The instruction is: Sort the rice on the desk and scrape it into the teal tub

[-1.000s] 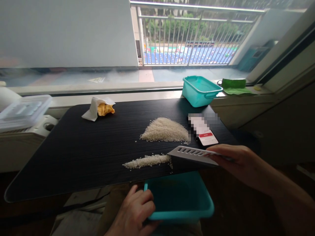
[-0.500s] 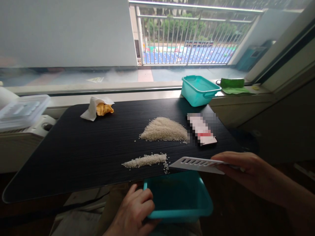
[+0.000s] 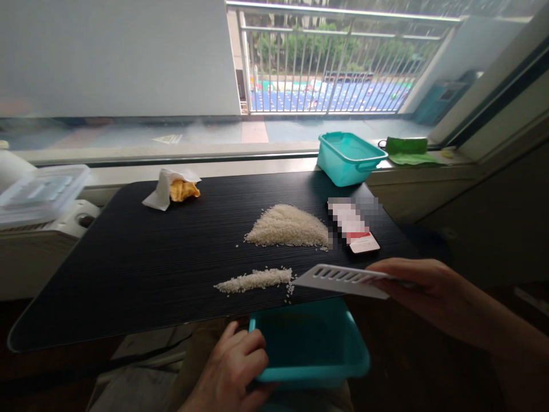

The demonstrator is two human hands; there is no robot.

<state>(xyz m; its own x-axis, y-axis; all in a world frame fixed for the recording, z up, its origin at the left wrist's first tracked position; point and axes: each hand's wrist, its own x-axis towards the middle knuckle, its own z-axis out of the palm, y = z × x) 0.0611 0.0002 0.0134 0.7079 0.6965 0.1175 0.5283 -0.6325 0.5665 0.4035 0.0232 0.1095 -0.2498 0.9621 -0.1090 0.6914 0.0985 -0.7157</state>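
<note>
I see the right hand (image 3: 414, 277) with fingers closed on a white scraper (image 3: 343, 286), its tip by the right end of a thin rice strip (image 3: 257, 280) on the desk (image 3: 150, 257). Below the near edge, the left hand (image 3: 238, 360) has fingers curled over the tub (image 3: 315, 375)'s rim. Behind the strip sits a rice heap (image 3: 287, 227).

The rice heap (image 3: 286, 228) lies behind the strip (image 3: 255, 280), left of the phone (image 3: 355, 230).

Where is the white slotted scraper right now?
In the head view, the white slotted scraper is right of centre, in the right hand, its left tip beside the narrow strip of rice near the front edge of the black table.
</note>
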